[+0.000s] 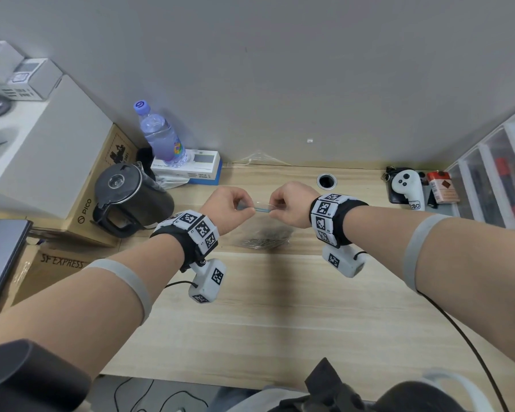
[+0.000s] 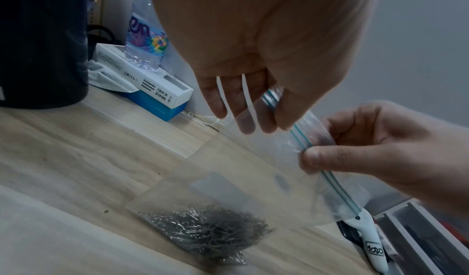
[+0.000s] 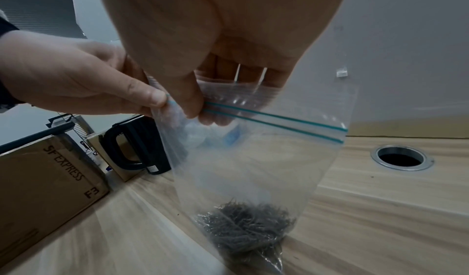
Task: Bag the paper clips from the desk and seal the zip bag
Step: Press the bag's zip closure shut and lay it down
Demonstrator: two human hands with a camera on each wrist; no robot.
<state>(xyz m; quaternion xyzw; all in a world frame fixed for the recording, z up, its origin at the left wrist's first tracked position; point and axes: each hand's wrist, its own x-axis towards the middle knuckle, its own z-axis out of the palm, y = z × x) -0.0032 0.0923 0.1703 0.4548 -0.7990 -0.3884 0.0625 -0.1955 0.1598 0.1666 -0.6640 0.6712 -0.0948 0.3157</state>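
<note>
I count one heap of paper clips sunk to the bottom of the single zip bag, resting on the desk. At twelve o'clock, my left hand and right hand each pinch the teal strip (two lines). I'd slide the pinch outward, pressing evenly along it.
</note>
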